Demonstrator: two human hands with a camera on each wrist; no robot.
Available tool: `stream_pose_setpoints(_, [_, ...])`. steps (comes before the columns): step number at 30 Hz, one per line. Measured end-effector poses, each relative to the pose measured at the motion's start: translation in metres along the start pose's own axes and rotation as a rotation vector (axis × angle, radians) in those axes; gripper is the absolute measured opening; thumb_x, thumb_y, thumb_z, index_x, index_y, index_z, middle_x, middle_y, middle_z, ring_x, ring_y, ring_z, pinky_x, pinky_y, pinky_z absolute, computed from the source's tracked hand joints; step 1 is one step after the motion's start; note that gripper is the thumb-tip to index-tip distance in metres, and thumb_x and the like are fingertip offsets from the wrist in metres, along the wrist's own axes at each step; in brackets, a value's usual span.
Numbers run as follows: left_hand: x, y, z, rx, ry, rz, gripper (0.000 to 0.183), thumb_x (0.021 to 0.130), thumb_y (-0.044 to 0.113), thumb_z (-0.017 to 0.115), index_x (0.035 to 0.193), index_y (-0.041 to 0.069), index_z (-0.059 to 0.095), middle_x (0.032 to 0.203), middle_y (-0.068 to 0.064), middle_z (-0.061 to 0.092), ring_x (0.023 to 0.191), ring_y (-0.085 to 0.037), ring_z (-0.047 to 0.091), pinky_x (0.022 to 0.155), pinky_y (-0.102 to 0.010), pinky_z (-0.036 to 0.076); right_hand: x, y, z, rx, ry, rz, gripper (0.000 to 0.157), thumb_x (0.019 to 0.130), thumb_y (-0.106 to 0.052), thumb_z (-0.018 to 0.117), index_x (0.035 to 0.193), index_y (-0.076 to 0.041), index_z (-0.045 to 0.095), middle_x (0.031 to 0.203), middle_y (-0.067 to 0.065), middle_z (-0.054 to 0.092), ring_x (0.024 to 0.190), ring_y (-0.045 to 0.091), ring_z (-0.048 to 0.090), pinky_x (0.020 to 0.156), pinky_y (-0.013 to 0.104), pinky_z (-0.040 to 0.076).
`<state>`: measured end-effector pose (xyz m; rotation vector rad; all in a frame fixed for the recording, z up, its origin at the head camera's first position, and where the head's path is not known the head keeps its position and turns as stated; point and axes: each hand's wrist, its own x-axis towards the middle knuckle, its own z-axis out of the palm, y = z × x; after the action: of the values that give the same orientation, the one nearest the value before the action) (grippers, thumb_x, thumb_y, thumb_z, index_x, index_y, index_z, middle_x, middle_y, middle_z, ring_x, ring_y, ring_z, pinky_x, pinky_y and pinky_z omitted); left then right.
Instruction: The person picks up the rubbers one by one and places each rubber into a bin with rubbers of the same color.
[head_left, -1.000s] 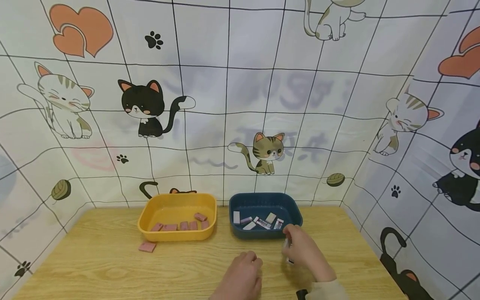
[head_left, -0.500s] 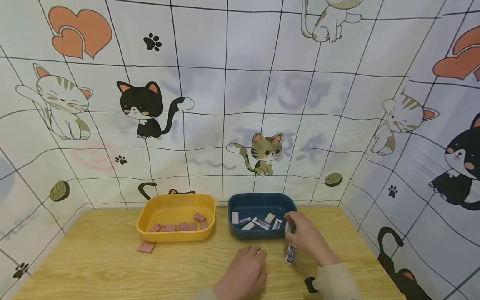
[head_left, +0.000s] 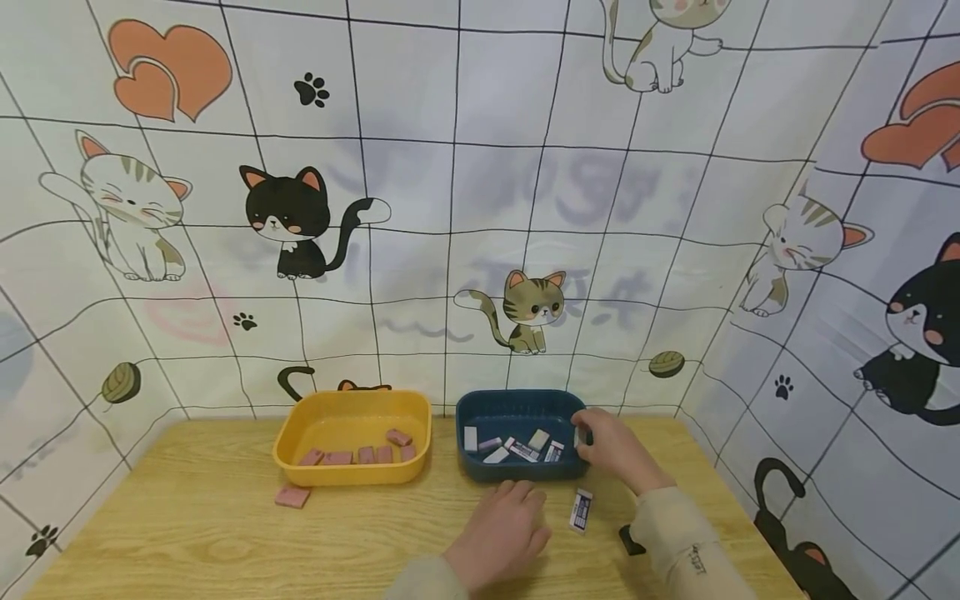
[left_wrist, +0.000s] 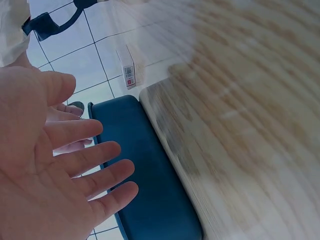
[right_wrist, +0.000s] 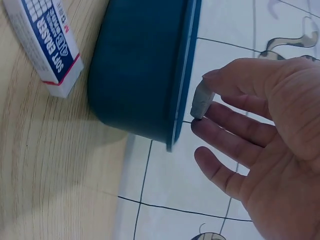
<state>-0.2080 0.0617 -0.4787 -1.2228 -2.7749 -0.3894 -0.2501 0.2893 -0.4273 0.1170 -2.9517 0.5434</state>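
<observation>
At the right end of the blue bin (head_left: 517, 472), my right hand (head_left: 617, 448) pinches a small pale grey eraser (right_wrist: 202, 101) between thumb and fingers, just beside the rim. My left hand (head_left: 501, 533) is in front of the same bin, its fingers loosely extended and holding nothing in the left wrist view. A white-and-blue sleeved eraser (head_left: 581, 510) lies on the table between the hands; its printed "SOFT ERASER" side shows in the right wrist view. Inside the blue bin are several erasers (head_left: 522, 450), white, purple and sleeved.
A yellow bin (head_left: 352, 475) with several pink erasers (head_left: 337, 457) stands left of the blue one. Another pink eraser (head_left: 292, 497) lies on the wooden table (head_left: 225, 542) before it. A cat-patterned cloth (head_left: 405, 183) hangs directly behind both bins.
My right hand has lifted the small eraser away from the sleeved one on the table and moved up to the blue bin's right rim. My left hand has shifted slightly right and forward.
</observation>
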Motion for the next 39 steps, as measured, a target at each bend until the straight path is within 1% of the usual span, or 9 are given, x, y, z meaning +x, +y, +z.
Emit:
stream_pose_setpoints(2, [0.002,0.0,0.0,-0.009,-0.021,-0.007,0.039,0.101,0.039,0.061,0.13,0.014,0.068,0.131,0.001,0.065,0.115,-0.019,0.059,0.103,-0.043,0.05,0.006,0.001,0.002,-0.003,-0.022,0.013,0.036,0.085,-0.002,0.077,0.12,0.002,0.068,0.115,0.015,0.069,0.102,0.029,0.064,0.092,0.05,0.055])
stream_pose_setpoints(5, [0.006,-0.001,0.0,-0.014,-0.054,-0.015,0.039,0.101,0.04,0.062,0.13,0.015,0.068,0.13,0.001,0.065,0.114,-0.018,0.059,0.103,-0.042,0.05,0.013,0.003,0.006,-0.026,-0.058,0.017,0.036,0.085,-0.001,0.077,0.12,0.001,0.069,0.112,0.014,0.069,0.097,0.026,0.064,0.087,0.048,0.056])
stream_pose_setpoints(9, [0.009,-0.003,0.001,0.0,-0.06,-0.014,0.038,0.099,0.042,0.064,0.127,0.016,0.069,0.124,0.001,0.065,0.11,-0.017,0.059,0.1,-0.041,0.051,0.022,0.005,0.012,-0.079,-0.098,0.026,0.034,0.084,0.0,0.077,0.118,0.0,0.07,0.107,0.012,0.07,0.094,0.024,0.064,0.085,0.046,0.056])
stream_pose_setpoints(13, [0.01,-0.002,0.003,0.024,-0.039,-0.01,0.036,0.098,0.042,0.065,0.123,0.016,0.071,0.118,0.001,0.066,0.108,-0.017,0.06,0.099,-0.041,0.051,0.031,0.004,0.017,-0.156,-0.131,0.038,0.029,0.082,0.001,0.076,0.111,0.0,0.072,0.104,0.012,0.071,0.093,0.025,0.065,0.089,0.05,0.055])
stream_pose_setpoints(18, [0.01,0.001,0.001,0.039,-0.04,-0.019,0.036,0.098,0.041,0.066,0.121,0.014,0.071,0.118,-0.001,0.067,0.11,-0.019,0.061,0.101,-0.044,0.051,0.042,0.002,0.026,-0.24,-0.173,0.039,0.024,0.082,0.0,0.075,0.105,-0.002,0.073,0.103,0.012,0.073,0.092,0.027,0.065,0.096,0.061,0.047])
stream_pose_setpoints(24, [0.009,0.001,0.0,0.06,-0.034,-0.019,0.036,0.097,0.041,0.067,0.12,0.014,0.072,0.118,-0.001,0.067,0.111,-0.02,0.061,0.101,-0.044,0.051,0.046,0.002,0.033,-0.235,-0.201,0.056,0.026,0.082,-0.001,0.077,0.107,-0.001,0.073,0.105,0.013,0.072,0.094,0.027,0.064,0.097,0.061,0.047])
stream_pose_setpoints(30, [0.007,0.0,-0.001,0.08,-0.018,-0.012,0.034,0.096,0.041,0.069,0.116,0.014,0.073,0.113,0.0,0.066,0.106,-0.019,0.06,0.098,-0.041,0.051,0.042,0.004,0.029,-0.188,-0.188,0.086,0.027,0.084,-0.004,0.078,0.109,-0.001,0.072,0.111,0.015,0.07,0.095,0.027,0.064,0.091,0.054,0.053])
stream_pose_setpoints(34, [0.004,-0.003,-0.001,0.059,-0.029,-0.019,0.035,0.096,0.04,0.069,0.118,0.013,0.073,0.115,-0.001,0.066,0.105,-0.019,0.06,0.097,-0.041,0.052,0.037,0.004,0.025,-0.13,-0.17,0.098,0.029,0.087,-0.006,0.076,0.115,0.0,0.071,0.115,0.017,0.069,0.1,0.029,0.065,0.09,0.05,0.056])
stream_pose_setpoints(39, [0.001,-0.008,-0.002,0.02,-0.055,-0.043,0.036,0.097,0.039,0.068,0.121,0.012,0.072,0.118,-0.001,0.067,0.109,-0.02,0.06,0.102,-0.043,0.05,0.029,0.003,0.019,-0.129,-0.139,0.084,0.031,0.09,-0.012,0.074,0.119,0.001,0.07,0.117,0.018,0.068,0.108,0.033,0.065,0.096,0.052,0.053])
